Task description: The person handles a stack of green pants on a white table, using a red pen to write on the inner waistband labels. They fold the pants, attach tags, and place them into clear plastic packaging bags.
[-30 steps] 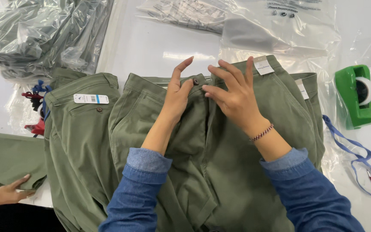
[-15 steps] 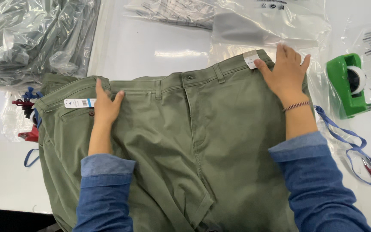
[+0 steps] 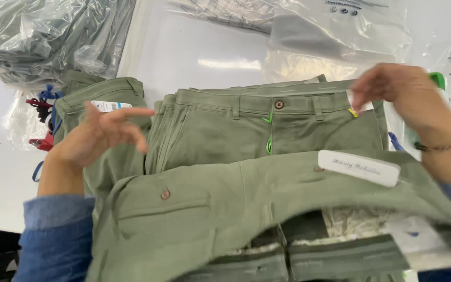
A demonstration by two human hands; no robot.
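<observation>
Since half a second ago, the hands have lifted off the flat trousers: the top pair of olive trousers [image 3: 246, 209] now sits raised and folded over toward the viewer, its back pocket with a brown button [image 3: 165, 194] facing up and its inside waistband showing at 6 o'clock. A white oblong tag [image 3: 358, 167] lies on it at about 3 o'clock from centre.

The left hand [image 3: 97, 138] hovers at 9 o'clock, fingers spread and relaxed, forefinger pointing toward 3 o'clock, closed on nothing. It hangs over a second stack of olive trousers [image 3: 97, 96] with a white label. The right hand [image 3: 408, 96] is at 2 o'clock, a bracelet on its wrist; its fingertips curl together near a small white tag at the waistband edge, but whether they pinch it cannot be told.

Between the hands lies another pair of olive trousers [image 3: 272, 130], flat, waistband toward 12 o'clock, buttoned, with green plastic fasteners down the fly.

Clear plastic bags [image 3: 335, 36] lie at 12 to 1 o'clock, bagged dark garments [image 3: 43, 36] at 10 o'clock. A green object [image 3: 437, 78] peeks out behind the right hand. The white table [image 3: 184, 57] shows between.
</observation>
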